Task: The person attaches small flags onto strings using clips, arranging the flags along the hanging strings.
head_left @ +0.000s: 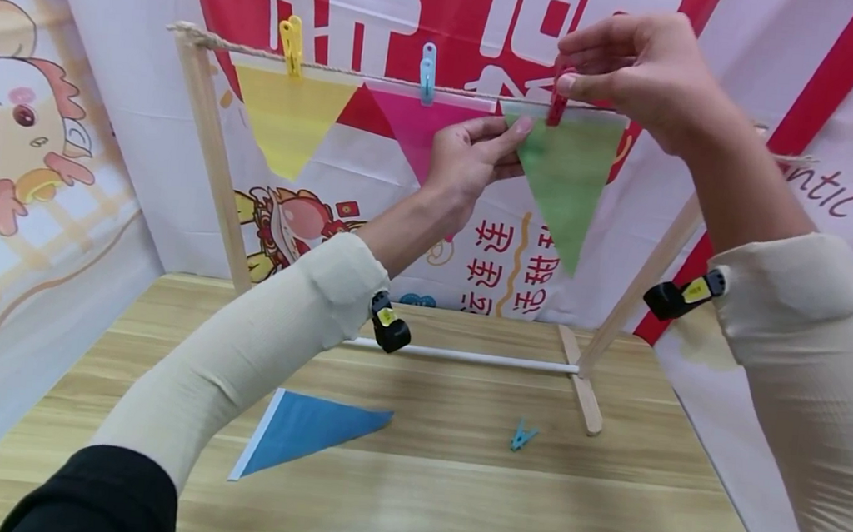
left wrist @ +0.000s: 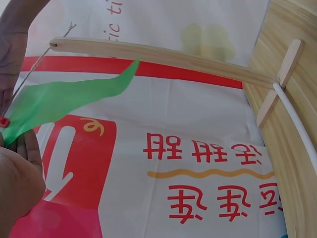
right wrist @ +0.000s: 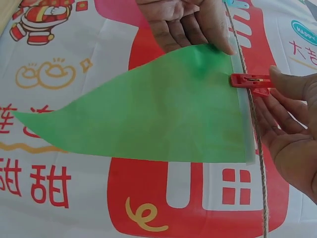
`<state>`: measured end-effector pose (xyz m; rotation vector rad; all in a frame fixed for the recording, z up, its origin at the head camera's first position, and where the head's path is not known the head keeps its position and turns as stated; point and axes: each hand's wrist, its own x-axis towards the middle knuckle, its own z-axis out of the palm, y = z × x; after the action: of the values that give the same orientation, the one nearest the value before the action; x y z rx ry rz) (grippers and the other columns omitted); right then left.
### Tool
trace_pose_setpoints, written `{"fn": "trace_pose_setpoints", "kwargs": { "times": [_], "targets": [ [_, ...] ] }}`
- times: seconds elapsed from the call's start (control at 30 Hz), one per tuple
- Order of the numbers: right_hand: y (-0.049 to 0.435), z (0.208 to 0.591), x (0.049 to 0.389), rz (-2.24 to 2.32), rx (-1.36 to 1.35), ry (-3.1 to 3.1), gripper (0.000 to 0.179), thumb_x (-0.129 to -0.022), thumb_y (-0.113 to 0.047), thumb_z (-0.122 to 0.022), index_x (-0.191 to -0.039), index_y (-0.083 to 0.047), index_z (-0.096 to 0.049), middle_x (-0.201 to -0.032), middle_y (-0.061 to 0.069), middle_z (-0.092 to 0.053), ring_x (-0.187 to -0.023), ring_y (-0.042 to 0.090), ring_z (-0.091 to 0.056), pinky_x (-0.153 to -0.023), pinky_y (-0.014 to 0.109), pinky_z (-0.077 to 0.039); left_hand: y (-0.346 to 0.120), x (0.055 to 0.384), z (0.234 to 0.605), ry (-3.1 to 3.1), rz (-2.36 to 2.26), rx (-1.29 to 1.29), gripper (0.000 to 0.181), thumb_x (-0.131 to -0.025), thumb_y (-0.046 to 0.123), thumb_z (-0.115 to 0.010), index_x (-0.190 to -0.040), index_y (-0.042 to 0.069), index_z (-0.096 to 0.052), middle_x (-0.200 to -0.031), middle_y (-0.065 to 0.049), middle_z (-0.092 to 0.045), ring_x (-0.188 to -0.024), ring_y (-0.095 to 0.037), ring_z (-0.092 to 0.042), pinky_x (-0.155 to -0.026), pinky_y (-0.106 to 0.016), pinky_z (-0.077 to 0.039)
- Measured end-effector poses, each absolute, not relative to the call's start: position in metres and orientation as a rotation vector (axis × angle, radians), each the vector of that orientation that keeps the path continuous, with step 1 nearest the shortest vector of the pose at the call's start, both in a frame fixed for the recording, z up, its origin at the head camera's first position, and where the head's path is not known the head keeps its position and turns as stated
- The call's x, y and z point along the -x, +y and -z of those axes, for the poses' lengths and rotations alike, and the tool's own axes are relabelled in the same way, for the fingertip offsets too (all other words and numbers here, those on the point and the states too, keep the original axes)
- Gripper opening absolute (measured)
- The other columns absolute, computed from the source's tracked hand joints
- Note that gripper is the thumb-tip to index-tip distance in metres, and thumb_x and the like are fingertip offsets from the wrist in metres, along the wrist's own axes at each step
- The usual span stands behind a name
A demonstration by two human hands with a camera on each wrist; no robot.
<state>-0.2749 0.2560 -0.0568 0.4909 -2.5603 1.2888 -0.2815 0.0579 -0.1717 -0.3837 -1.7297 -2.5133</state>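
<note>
A green triangular pennant hangs point down from a twine line at the right. My left hand pinches its upper left corner between thumb and fingers. With thumb and fingers, my right hand grips a red clothespin, whose tip lies over the pennant's white top edge and the twine. Left of it hang a pink pennant under a light blue clothespin and a yellow pennant under a yellow clothespin. The left wrist view shows only part of both hands.
A blue pennant and a teal clothespin lie on the wooden table. Wooden posts hold the twine, with a white rod low between them. A printed cloth hangs behind.
</note>
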Motion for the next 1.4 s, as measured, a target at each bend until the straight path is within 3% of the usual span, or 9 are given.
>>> {"fn": "trace_pose_setpoints", "kwargs": {
  "times": [0.23, 0.53, 0.9, 1.17, 1.4],
  "targets": [
    [0.259, 0.066, 0.267, -1.472, -0.514, -2.263, 0.05, -0.094, -0.026, -0.093, -0.141, -0.016, -0.079, -0.143, 0.002, -0.079, -0.127, 0.014, -0.077, -0.122, 0.033, -0.056, 0.055, 0.28, 0.174, -1.767, 2.512, 0.389, 0.03, -0.105, 0.021, -0.081, -0.132, 0.009, -0.082, -0.12, -0.012, -0.086, -0.106, -0.028, -0.087, -0.096, -0.035, -0.07],
    [0.253, 0.079, 0.257, -1.533, -0.498, -2.032, 0.044, -0.089, -0.026, -0.097, -0.128, -0.012, -0.083, -0.123, -0.002, -0.083, -0.116, 0.012, -0.078, -0.116, 0.028, -0.06, 0.05, 0.279, 0.183, -1.747, 2.521, 0.44, 0.028, -0.107, 0.017, -0.078, -0.132, 0.005, -0.08, -0.122, -0.016, -0.086, -0.105, -0.028, -0.086, -0.1, -0.037, -0.07],
    [0.257, 0.104, 0.254, -1.678, -0.53, -1.85, 0.036, -0.087, -0.022, -0.1, -0.116, -0.008, -0.086, -0.116, 0.004, -0.083, -0.11, 0.017, -0.079, -0.11, 0.028, -0.064, 0.038, 0.28, 0.198, -1.745, 2.537, 0.446, 0.023, -0.109, 0.018, -0.076, -0.13, 0.008, -0.081, -0.123, -0.017, -0.085, -0.109, -0.027, -0.087, -0.104, -0.041, -0.068],
    [0.257, 0.119, 0.253, -1.682, -0.566, -1.798, 0.034, -0.087, -0.019, -0.099, -0.115, -0.004, -0.085, -0.113, 0.004, -0.085, -0.105, 0.019, -0.079, -0.102, 0.025, -0.066, 0.027, 0.274, 0.208, -1.796, 2.53, 0.43, 0.03, -0.109, 0.019, -0.076, -0.135, 0.005, -0.078, -0.121, -0.014, -0.086, -0.108, -0.025, -0.087, -0.1, -0.038, -0.069],
    [0.259, 0.138, 0.251, -1.64, -0.564, -1.877, 0.032, -0.089, -0.016, -0.097, -0.117, -0.006, -0.086, -0.115, 0.005, -0.084, -0.105, 0.02, -0.08, -0.097, 0.023, -0.066, 0.018, 0.269, 0.218, -1.846, 2.494, 0.419, 0.027, -0.108, 0.021, -0.077, -0.131, 0.008, -0.081, -0.119, -0.013, -0.086, -0.108, -0.025, -0.087, -0.099, -0.036, -0.07]
  ]
}}
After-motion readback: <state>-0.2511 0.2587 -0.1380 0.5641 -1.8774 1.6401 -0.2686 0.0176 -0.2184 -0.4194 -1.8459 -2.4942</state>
